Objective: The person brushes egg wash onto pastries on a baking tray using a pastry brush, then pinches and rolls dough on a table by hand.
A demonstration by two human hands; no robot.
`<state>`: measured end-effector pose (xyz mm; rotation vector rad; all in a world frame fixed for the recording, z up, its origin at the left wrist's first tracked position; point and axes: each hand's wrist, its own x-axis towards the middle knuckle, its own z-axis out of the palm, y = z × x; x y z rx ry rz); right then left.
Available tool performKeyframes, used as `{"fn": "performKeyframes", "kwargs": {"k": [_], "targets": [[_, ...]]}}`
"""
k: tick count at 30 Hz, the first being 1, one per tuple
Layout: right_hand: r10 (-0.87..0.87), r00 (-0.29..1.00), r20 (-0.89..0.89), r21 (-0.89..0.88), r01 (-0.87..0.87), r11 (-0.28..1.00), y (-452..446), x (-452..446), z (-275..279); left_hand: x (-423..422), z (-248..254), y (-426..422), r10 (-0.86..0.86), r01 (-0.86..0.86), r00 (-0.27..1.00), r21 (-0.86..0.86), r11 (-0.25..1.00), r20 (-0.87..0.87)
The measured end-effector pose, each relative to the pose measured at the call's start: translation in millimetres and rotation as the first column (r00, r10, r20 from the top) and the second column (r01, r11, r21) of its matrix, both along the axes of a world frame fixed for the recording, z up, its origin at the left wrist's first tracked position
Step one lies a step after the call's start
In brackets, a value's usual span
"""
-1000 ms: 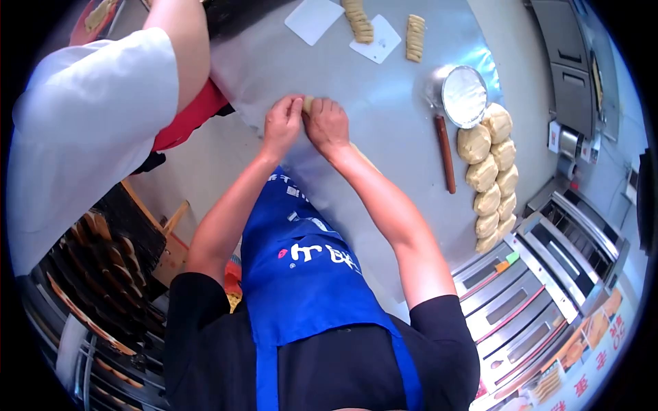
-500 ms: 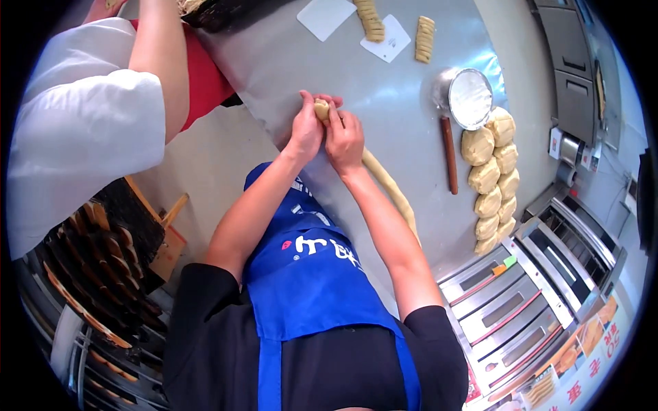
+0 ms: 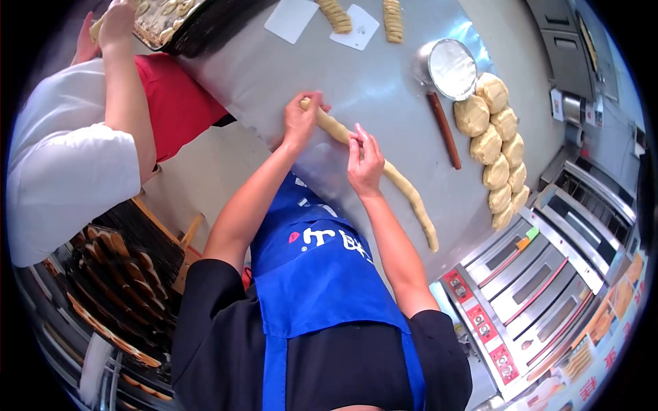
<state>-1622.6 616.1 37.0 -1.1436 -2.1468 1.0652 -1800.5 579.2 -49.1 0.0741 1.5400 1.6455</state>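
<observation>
A long pale dough rope (image 3: 415, 198) lies slantwise on the steel table, its lower end curving toward the table's near edge. My left hand (image 3: 300, 125) is closed round the rope close to its upper end, and a little dough shows past the fingers. Farther along, my right hand (image 3: 366, 168) grips the rope near its middle between thumb and fingers. The stretch of dough between the two hands is nearly straight.
A brown rolling pin (image 3: 445, 130), a metal bowl of white contents (image 3: 452, 70) and several dough balls (image 3: 486, 145) sit to the right. Braided dough strips (image 3: 393, 22) and white cards (image 3: 293, 20) lie at the back. A co-worker (image 3: 82, 164) stands left beside a tray (image 3: 159, 42).
My hands have moved apart: the left one up and left, the right one down and right along the rope. The view has shifted, and more of the rope and the co-worker's tray shows.
</observation>
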Motion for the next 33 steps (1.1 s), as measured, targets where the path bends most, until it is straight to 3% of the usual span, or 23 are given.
{"fn": "performKeyframes", "kwargs": {"k": [4,6,9,11,15,16,17,18,19,20,21,22,24,25,27,28,33], "targets": [[-0.063,0.996,-0.058,-0.014,0.062,0.998,-20.6,35.9,2.3,-5.6,7.6,0.4,0.031,-0.029,0.996,-0.024,0.999,0.085],[-0.169,0.985,-0.04,-0.124,0.163,0.979,-28.7,50.9,4.7,-6.2,19.9,2.6,0.043,-0.042,0.993,-0.01,0.999,0.113],[-0.261,0.964,-0.048,-0.109,0.255,0.961,-35.8,70.8,-5.4,-7.2,16.3,8.2,0.071,-0.071,0.992,-0.003,0.997,0.104],[-0.297,0.954,-0.048,-0.12,0.29,0.95,-39.8,79.2,-7.0,-9.9,1.4,8.4,0.096,-0.083,0.987,-0.104,0.991,0.126],[-0.289,0.957,0.003,-0.056,0.288,0.956,-34.8,100.0,-13.0,-16.6,-1.5,6.4,0.075,-0.063,0.989,-0.099,0.993,0.124],[-0.269,0.961,0.065,-0.01,0.27,0.963,-32.6,103.4,-15.0,-16.2,24.3,6.3,-0.041,-0.031,0.954,-0.235,0.971,-0.297],[-0.286,0.956,0.062,-0.014,0.287,0.958,-27.6,101.0,-14.8,-16.2,43.8,6.8,-0.205,-0.058,0.737,-0.362,0.93,-0.644],[-0.255,0.949,0.186,0.106,0.238,0.965,-18.5,95.5,-11.0,-15.3,50.7,7.1,-0.283,-0.102,0.433,-0.358,0.928,-0.856],[-0.232,0.921,0.313,0.215,0.17,0.962,-10.3,91.7,-10.2,-14.9,50.3,11.6,-0.295,-0.087,0.426,-0.364,0.927,-0.855],[-0.244,0.918,0.313,0.211,0.183,0.96,-4.0,85.1,-12.7,-15.0,48.6,19.7,-0.406,0.165,0.169,-0.381,0.91,-0.898],[-0.186,0.912,0.364,0.235,0.103,0.966,1.0,74.8,-17.5,-13.3,46.7,23.2,-0.425,0.39,-0.112,-0.433,0.812,-0.898],[-0.128,0.9,0.416,0.254,0.02,0.967,3.0,65.3,-24.2,-5.7,48.2,23.7,-0.429,0.396,-0.118,-0.439,0.807,-0.896],[-0.064,0.888,0.455,0.25,-0.058,0.966,-1.6,53.8,-41.7,14.6,48.8,22.3,-0.444,0.503,-0.431,-0.618,0.604,-0.785],[0.001,0.867,0.498,0.249,-0.145,0.958,-7.5,52.9,-48.5,17.1,43.2,13.3,-0.442,0.517,-0.436,-0.62,0.59,-0.784],[0.03,0.843,0.537,0.181,-0.149,0.972,-26.4,64.2,-52.9,15.2,27.2,-14.2,-0.581,0.443,-0.469,-0.746,0.496,-0.665],[0.069,0.868,0.491,0.19,-0.184,0.964,-35.6,71.8,-52.2,13.7,21.4,-32.1,-0.591,0.471,-0.414,-0.718,0.512,-0.693],[0.133,0.886,0.444,0.147,-0.219,0.965,-68.0,88.8,-58.9,14.7,22.1,-48.1,-0.522,0.426,-0.492,-0.716,0.554,-0.696]]}}
